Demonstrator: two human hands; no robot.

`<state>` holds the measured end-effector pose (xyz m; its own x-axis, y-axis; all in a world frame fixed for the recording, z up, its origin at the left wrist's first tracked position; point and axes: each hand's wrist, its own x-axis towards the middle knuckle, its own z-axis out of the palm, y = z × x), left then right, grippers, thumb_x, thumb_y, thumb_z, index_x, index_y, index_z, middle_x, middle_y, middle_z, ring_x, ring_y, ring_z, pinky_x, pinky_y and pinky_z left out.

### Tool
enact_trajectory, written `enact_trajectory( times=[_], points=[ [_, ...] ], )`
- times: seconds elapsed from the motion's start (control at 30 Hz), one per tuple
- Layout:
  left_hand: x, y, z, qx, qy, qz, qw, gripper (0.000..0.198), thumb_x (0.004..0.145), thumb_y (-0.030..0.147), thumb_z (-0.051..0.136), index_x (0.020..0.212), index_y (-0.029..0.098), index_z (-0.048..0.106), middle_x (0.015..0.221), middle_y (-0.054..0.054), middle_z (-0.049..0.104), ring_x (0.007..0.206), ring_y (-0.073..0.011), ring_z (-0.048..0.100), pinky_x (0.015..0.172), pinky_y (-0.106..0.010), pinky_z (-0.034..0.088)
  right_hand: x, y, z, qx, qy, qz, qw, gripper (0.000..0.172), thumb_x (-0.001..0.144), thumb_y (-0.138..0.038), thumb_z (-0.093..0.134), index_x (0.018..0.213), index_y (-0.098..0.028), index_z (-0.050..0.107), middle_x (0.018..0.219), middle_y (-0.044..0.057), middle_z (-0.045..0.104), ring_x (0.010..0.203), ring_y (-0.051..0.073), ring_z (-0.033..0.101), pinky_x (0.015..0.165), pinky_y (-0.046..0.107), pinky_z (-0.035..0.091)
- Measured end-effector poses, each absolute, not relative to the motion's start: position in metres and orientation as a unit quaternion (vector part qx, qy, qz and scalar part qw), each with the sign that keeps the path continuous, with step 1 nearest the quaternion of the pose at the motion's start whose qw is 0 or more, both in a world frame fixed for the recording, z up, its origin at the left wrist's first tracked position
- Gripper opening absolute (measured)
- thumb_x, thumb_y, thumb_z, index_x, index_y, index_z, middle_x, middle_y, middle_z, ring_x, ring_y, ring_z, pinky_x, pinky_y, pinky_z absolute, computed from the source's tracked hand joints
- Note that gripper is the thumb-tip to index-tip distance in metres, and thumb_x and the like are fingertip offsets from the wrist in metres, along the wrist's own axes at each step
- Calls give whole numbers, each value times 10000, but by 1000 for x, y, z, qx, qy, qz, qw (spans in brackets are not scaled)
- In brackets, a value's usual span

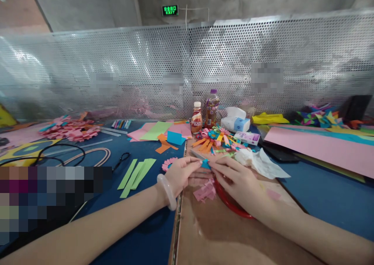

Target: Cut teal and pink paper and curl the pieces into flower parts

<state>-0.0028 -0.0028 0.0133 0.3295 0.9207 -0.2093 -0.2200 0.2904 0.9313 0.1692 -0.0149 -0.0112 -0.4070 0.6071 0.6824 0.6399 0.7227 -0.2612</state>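
Between my two hands is a small piece of blue paper (205, 164). My left hand (182, 173), with a pale bangle at the wrist, pinches its left side. The fingers of my right hand (238, 177) close on its right side. Under my right hand lies a round red rim (226, 202), mostly covered. Pink paper scraps (205, 191) lie just below the fingers. A pink scalloped paper flower (169, 164) with a blue centre sits beside my left hand, partly hidden by it. Behind the fingers a thin pointed blade-like thing (197, 154) shows.
Green paper strips (137, 175) lie to the left on the blue surface. Behind stand a coffee bottle (196, 119), a purple-capped bottle (212, 109) and a tissue pack (235, 120). Crumpled tissue (261, 162), colourful paper bows (216, 138) and pink sheets (318, 146) lie around. A perforated metal screen (131, 70) closes the back.
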Motion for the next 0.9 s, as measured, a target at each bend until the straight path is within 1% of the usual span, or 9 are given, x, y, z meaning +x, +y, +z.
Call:
enact_trajectory(
  times=[0.13, 0.2, 0.27, 0.37, 0.5, 0.6, 0.7, 0.8, 0.9],
  points=[
    [-3, -2, 12, 433, 399, 410, 696, 84, 783, 187, 565, 814, 115, 596, 750, -105, 698, 752, -215, 672, 694, -318, 533, 172, -18, -9, -338, -871, -190, 300, 295, 852, -106, 408, 1047, -151, 625, 974, 116, 633, 922, 224, 585, 768, 362, 533],
    [-3, -1, 11, 430, 400, 412, 697, 100, 775, 203, 581, 807, 115, 614, 749, -102, 700, 742, -213, 672, 701, -318, 531, 173, -21, -8, -338, -871, -235, 269, 303, 851, -111, 405, 1062, -143, 620, 1005, 133, 624, 916, 243, 580, 728, 376, 536],
    [-3, 0, 9, 429, 397, 414, 698, 121, 770, 219, 595, 821, 115, 629, 743, -98, 701, 734, -208, 672, 718, -323, 530, 173, -23, -7, -358, -863, -250, 253, 319, 855, -130, 398, 1101, -136, 600, 1003, 144, 619, 894, 249, 581, 671, 372, 540],
    [-4, 0, 8, 432, 389, 416, 700, 153, 745, 229, 630, 843, 112, 637, 754, -97, 701, 732, -202, 672, 720, -317, 533, 172, -24, -7, -369, -860, -258, 240, 338, 861, -150, 382, 1137, -121, 575, 998, 143, 616, 880, 249, 578, 623, 354, 537],
    [-3, 0, 9, 422, 397, 421, 698, 150, 704, 184, 669, 822, 99, 629, 769, -104, 699, 743, -203, 671, 700, -302, 541, 171, -25, -7, -365, -857, -278, 233, 328, 865, -180, 383, 1119, -123, 582, 953, 126, 623, 848, 239, 572, 555, 312, 518],
    [-3, -2, 11, 416, 399, 421, 700, 158, 696, 166, 673, 828, 90, 630, 763, -108, 697, 750, -204, 672, 710, -307, 542, 170, -25, -7, -368, -854, -289, 228, 327, 854, -176, 399, 1126, -128, 574, 949, 117, 620, 824, 225, 570, 541, 300, 506],
    [-3, -2, 11, 416, 399, 421, 701, 183, 678, 172, 691, 833, 91, 637, 774, -112, 698, 768, -210, 672, 725, -313, 539, 170, -25, -10, -375, -854, -280, 227, 339, 847, -182, 410, 1150, -137, 555, 960, 113, 614, 847, 224, 570, 517, 285, 497],
    [-4, -1, 11, 422, 398, 420, 698, 190, 671, 172, 695, 837, 95, 642, 795, -114, 699, 781, -213, 670, 727, -315, 539, 169, -25, -12, -375, -857, -255, 245, 349, 848, -197, 416, 1169, -143, 544, 951, 111, 613, 879, 230, 570, 525, 284, 504],
    [-5, -1, 10, 430, 398, 420, 694, 190, 671, 179, 695, 836, 100, 643, 805, -114, 701, 776, -217, 671, 714, -316, 540, 167, -26, -11, -383, -859, -153, 304, 322, 842, -191, 425, 1124, -172, 579, 956, 100, 612, 862, 209, 589, 606, 299, 524]
  ],
)
